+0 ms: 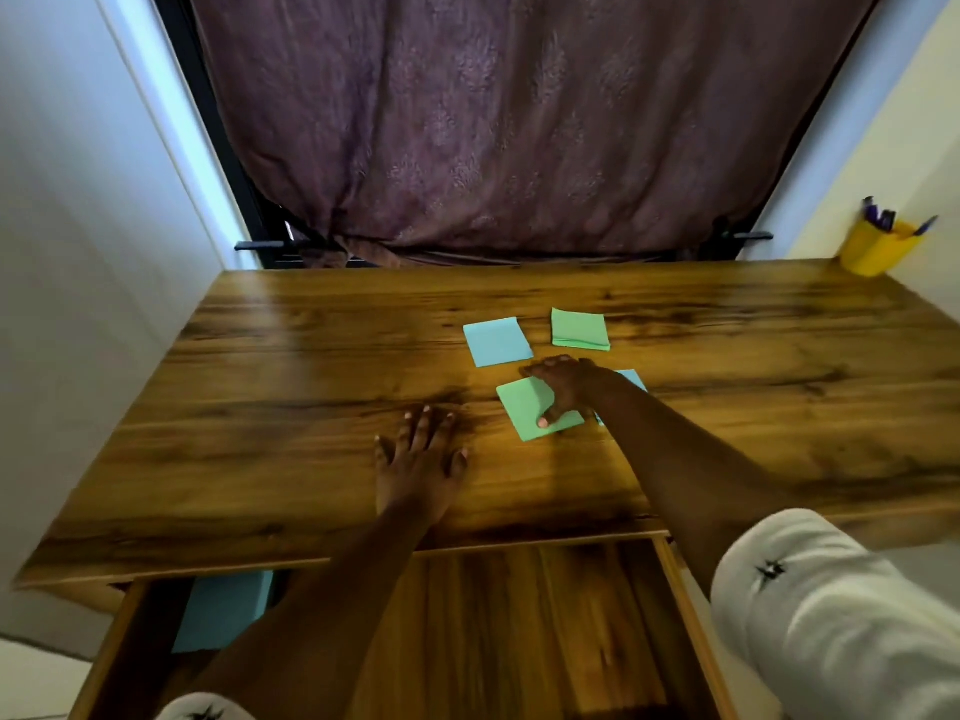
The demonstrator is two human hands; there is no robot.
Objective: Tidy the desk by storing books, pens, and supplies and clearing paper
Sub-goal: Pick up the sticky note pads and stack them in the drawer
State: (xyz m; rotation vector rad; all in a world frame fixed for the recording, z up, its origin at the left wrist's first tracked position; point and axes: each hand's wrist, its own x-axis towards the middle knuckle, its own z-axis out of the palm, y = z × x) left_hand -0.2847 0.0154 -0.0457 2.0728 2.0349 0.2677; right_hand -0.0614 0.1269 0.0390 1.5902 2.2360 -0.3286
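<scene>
Single head-worn wide-angle view, taken from above the near edge of the table (pixel 311 356), facing forward and steeply down. Both forearms enter from the bottom edge. The left hand (pixel 418 459) and the right hand (pixel 566 387), on a green note pad (pixel 522 407), lie near mid-frame, close to the lens. The open drawer (pixel 519 615) sits directly below, and the curtain (pixel 519 122) closes the far side.

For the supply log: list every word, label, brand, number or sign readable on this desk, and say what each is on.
None can be read.
Blue sticky-note pad: blank top sheet.
Green sticky-note pad under the right hand: blank where it shows.
Far green pad: blank.
Right sleeve: dark star-shaped mark, no letters.
Yellow pen cup: no label visible; pens too small to read.
</scene>
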